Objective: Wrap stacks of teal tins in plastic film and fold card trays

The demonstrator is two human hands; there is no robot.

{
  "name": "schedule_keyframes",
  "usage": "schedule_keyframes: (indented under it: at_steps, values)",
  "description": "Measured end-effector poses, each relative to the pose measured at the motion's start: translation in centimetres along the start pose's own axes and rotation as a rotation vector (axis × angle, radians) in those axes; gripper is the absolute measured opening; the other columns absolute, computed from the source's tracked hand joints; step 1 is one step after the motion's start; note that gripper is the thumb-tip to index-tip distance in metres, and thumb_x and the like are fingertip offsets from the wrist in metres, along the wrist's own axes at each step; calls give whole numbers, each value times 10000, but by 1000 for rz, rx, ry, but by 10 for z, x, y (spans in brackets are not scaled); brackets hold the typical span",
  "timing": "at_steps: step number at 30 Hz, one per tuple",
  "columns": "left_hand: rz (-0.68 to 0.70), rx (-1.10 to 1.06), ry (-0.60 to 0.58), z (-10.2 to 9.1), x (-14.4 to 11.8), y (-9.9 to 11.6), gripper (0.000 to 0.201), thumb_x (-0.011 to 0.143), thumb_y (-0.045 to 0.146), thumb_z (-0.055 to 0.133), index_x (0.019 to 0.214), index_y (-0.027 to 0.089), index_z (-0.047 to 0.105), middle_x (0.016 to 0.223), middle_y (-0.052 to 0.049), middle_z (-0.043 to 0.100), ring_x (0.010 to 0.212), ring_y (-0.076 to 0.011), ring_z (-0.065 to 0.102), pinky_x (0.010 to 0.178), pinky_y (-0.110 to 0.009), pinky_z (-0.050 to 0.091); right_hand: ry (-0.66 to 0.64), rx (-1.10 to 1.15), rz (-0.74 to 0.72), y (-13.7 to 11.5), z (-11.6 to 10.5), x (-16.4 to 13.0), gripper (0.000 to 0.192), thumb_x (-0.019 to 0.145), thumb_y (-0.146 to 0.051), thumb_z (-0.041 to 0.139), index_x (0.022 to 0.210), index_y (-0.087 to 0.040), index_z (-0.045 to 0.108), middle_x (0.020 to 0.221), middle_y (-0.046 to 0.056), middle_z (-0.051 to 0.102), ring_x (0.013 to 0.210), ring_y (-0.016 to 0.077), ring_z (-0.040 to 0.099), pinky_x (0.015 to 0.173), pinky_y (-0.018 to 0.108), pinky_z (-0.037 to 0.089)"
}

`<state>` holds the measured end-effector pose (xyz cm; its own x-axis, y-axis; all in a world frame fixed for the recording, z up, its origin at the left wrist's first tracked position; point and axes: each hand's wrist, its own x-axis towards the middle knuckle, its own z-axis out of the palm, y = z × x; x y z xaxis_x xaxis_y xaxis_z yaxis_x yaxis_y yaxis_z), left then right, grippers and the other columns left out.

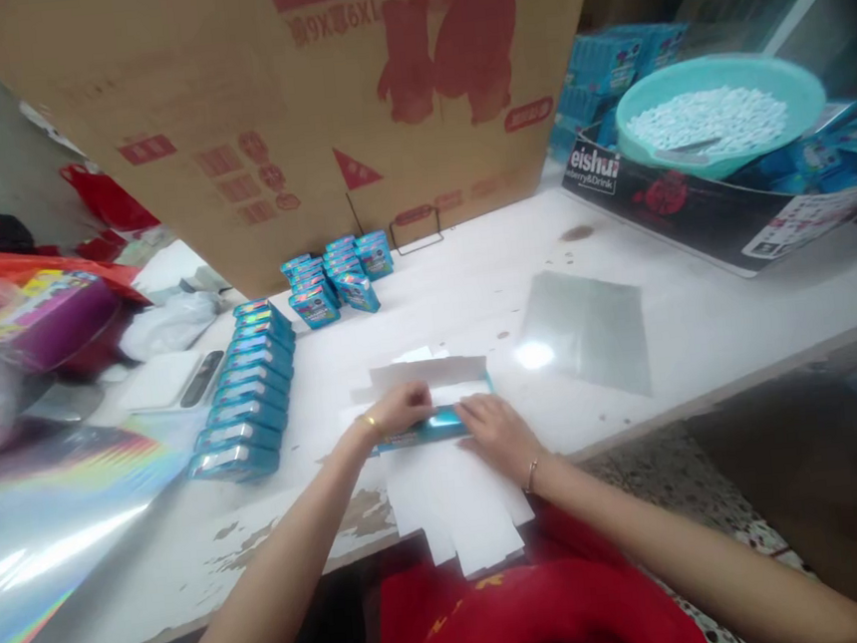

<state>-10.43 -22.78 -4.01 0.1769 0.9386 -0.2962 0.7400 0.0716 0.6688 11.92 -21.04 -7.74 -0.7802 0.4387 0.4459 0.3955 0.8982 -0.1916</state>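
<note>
Two bare forearms reach in from seven and five o'clock and meet at one unfolded blue-and-white carton [455, 499], whose flaps overhang the table's near edge. The left hand [404, 406], wearing one gold bangle, curls narrow over the blue panel; the right hand [499, 433], with one bracelet, lays bent fingers along it. Whether either pinches it cannot be told.

From the carton, one clear sheet [587, 333] lies at two o'clock, about ten blue boxes [250, 389] line up at nine to ten, and one scale [160, 383] sits beyond them. At eleven, a blue cluster [314, 306] is too packed to count. Farther, at two, one black tray [658, 203] reads "eishui" and "Drink", supporting one teal bowl [803, 94] of white pieces. At twelve, one cardboard box [227, 79] bears red print, mostly unreadable.
</note>
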Motion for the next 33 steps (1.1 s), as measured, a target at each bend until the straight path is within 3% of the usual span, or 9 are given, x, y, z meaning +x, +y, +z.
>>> schedule_keyframes:
  at_steps: [5, 9, 12, 16, 21, 27, 33]
  values:
    - [202, 455, 163, 18, -39, 4, 372, 809, 514, 567, 1007, 202, 615, 1066, -93, 554, 982, -243, 466, 871, -397, 347, -45, -145, 25, 2, 25, -7, 166, 923, -184, 458, 968, -138, 611, 844, 95, 578, 819, 232, 483, 742, 360, 414]
    - [106, 675, 133, 32, -57, 0, 205, 907, 295, 449, 984, 158, 582, 933, -94, 559, 851, -220, 482, 767, -357, 372, -139, -200, 58, 4, 25, -4, 191, 871, -56, 454, 775, -161, 581, 783, 81, 529, 752, 214, 439, 628, 319, 347]
    - [57, 706, 114, 33, -55, 2, 150, 898, 242, 454, 901, 159, 578, 904, -89, 563, 829, -214, 490, 737, -341, 362, -224, -209, 103, 1, 21, 0, 161, 866, -57, 458, 813, -155, 574, 796, 90, 532, 762, 222, 436, 634, 324, 333]
    - [50, 726, 78, 20, -46, 11, 169, 872, 312, 515, 827, 173, 599, 857, -76, 587, 848, -220, 505, 743, -352, 324, -418, -183, 187, 0, 14, 11, 85, 887, -151, 503, 896, -127, 584, 875, 128, 559, 840, 249, 477, 690, 342, 365]
    - [47, 701, -43, 7, -39, 17, 175, 854, 303, 528, 783, 167, 612, 854, -75, 627, 868, -228, 530, 744, -351, 299, -665, -116, 193, 4, 6, 29, 226, 911, -312, 512, 989, -115, 590, 965, 160, 587, 926, 272, 532, 739, 351, 414]
    - [37, 697, -64, 8, -39, 19, 174, 863, 266, 485, 766, 156, 579, 821, -69, 644, 794, -208, 566, 761, -354, 299, -752, -83, 155, 11, 2, 39, 263, 918, -362, 497, 1000, -131, 592, 963, 135, 605, 913, 250, 575, 704, 308, 424]
    - [39, 686, -17, 8, -44, 16, 142, 872, 265, 480, 804, 171, 562, 784, -49, 656, 763, -197, 570, 770, -356, 299, -743, -65, 99, 11, 2, 37, 234, 924, -343, 486, 1091, -188, 536, 958, 97, 601, 859, 220, 573, 661, 282, 399]
